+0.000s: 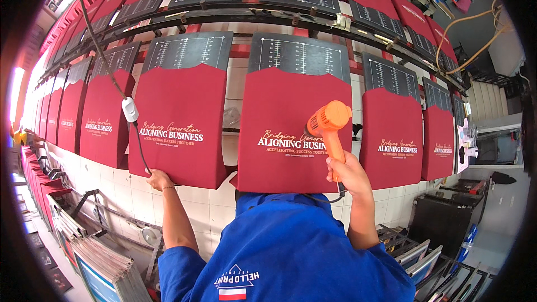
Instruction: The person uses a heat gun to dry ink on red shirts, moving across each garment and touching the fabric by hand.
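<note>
And there, lower left, pale-edged frames [106,260] pack tightly together; across to the right, a black cabinet [444,221], silver-edged frames [426,264] below, and (look up!) a looping yellowish cable [438,56].

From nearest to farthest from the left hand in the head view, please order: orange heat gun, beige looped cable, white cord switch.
1. White cord switch: above the left hand, slightly left.
2. Orange heat gun: in the right hand.
3. Beige looped cable: upper right.
</note>
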A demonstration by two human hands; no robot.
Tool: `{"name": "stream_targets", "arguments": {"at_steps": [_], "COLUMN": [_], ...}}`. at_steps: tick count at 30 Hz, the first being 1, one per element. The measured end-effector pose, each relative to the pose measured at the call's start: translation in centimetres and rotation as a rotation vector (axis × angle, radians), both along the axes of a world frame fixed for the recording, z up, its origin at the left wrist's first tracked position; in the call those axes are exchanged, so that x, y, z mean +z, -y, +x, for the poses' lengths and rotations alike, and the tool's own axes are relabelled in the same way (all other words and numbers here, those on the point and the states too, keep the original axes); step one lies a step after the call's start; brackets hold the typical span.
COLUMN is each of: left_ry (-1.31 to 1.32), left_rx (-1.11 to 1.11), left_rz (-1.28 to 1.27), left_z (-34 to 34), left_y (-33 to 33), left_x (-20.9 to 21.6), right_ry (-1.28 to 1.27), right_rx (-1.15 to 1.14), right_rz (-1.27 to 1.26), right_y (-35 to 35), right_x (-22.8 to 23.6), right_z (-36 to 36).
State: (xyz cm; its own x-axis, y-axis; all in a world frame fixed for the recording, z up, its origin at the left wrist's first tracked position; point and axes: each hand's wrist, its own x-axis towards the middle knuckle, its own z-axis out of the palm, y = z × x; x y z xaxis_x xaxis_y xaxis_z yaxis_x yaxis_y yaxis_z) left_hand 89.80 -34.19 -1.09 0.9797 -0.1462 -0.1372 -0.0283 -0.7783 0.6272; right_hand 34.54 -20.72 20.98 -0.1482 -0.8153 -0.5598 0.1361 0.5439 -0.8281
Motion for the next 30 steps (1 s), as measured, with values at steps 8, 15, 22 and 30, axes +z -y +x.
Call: {"name": "stream_targets", "arguments": {"at_steps": [8, 15, 22, 30], "left_ry": [-0.017, 0.002, -0.016, -0.045], "left_rx": [-0.011, -0.028, -0.026, -0.015], "left_rz": [-0.017, -0.011, -0.030, -0.065], "left_z": [-0.3, -0.2, -0.3, -1.1], "left_y": [-0.1, -0.2, -0.1, -0.1], "left_x": [0.4, 0.2, 0.5, 1.6], "right_ry": [0.082, 0.048, 0.008, -0.017], "right_rx": [0.164, 0.195, 0.168, 0.176], "right_rz": [0.085, 0.097, 0.039, 0.035], "right_y": [-0.1, 0.0, 0.4, 1.1], "right_x": [0.7, 0.8, 0.1, 0.4], "right_z": [1.0, 1.8, 2.2, 3.1]}}
